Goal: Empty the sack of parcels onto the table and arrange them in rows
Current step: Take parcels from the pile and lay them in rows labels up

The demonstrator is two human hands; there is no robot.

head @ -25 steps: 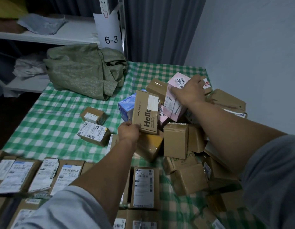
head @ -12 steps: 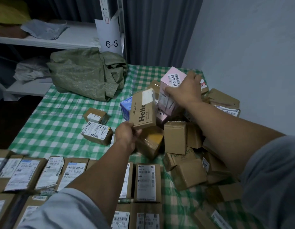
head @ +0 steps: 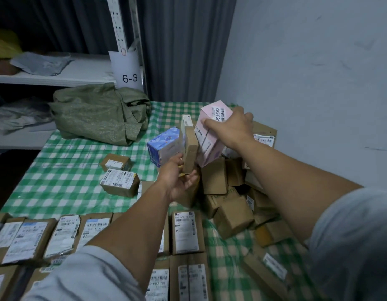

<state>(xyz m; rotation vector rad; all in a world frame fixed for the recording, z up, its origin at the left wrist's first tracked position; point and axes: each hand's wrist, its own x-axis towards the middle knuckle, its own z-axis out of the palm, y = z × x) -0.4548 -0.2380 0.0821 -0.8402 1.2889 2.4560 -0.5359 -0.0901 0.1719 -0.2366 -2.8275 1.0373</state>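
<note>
Checked table [head: 64, 170]: sack [head: 97, 111] lies slack at back, pile [head: 231, 203] right. Your left hand [head: 177, 183] grips the brown box [head: 189, 153], right hand [head: 229, 127] clamps the pink box [head: 209, 137]. Set both label-up, flush against the near rows [head: 186, 231].

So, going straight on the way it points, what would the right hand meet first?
The right hand, gripping the pink box, would probably meet the brown box held by the left hand first; depth is unclear.

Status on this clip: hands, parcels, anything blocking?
Left hand grips brown box, upright. Right hand grips pink box above the pile. Rows along near edge; sack crumpled at far side.
</note>
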